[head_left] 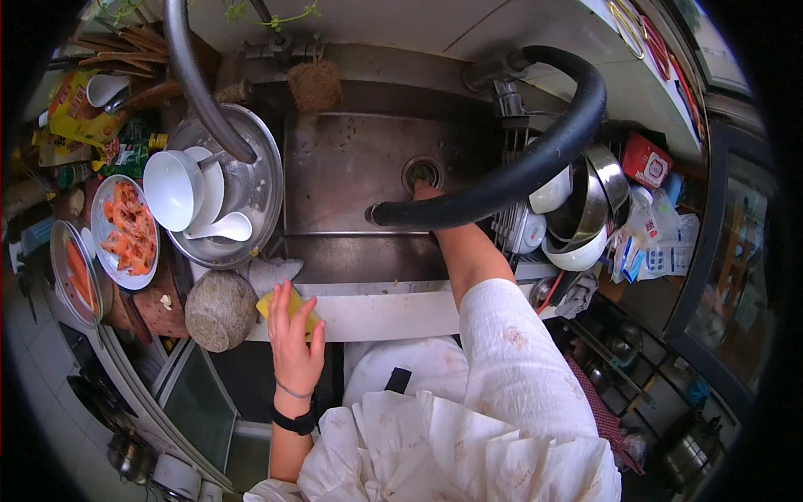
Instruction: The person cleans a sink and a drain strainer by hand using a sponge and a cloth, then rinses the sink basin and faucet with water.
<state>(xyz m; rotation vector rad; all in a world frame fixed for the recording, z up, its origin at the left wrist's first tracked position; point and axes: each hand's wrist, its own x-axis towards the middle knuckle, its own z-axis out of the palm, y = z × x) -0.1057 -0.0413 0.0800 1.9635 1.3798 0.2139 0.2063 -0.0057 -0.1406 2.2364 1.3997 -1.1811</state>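
Note:
My right hand (426, 192) reaches down to the round drain (410, 172) of the steel sink (335, 180). The thick black faucet spout (577, 121) crosses over my right wrist, and my fingertips are hidden at the drain. At the sink's front edge, my left hand (294, 343) is open, its fingers stretched out and spread. A yellow sponge (311, 323) lies under those fingers; I cannot tell how firmly they touch it. Just behind it is a grey cloth (272, 272). To its left stands a rough stone bowl (219, 311).
Left of the sink, a large metal basin (266, 180) carries a white bowl (174, 191) and spoon (227, 227). Farther left is a plate of cooked shrimp (128, 230). A second, grey spout (196, 84) arches above the basin. Bowls and pots (577, 247) crowd the right-side rack.

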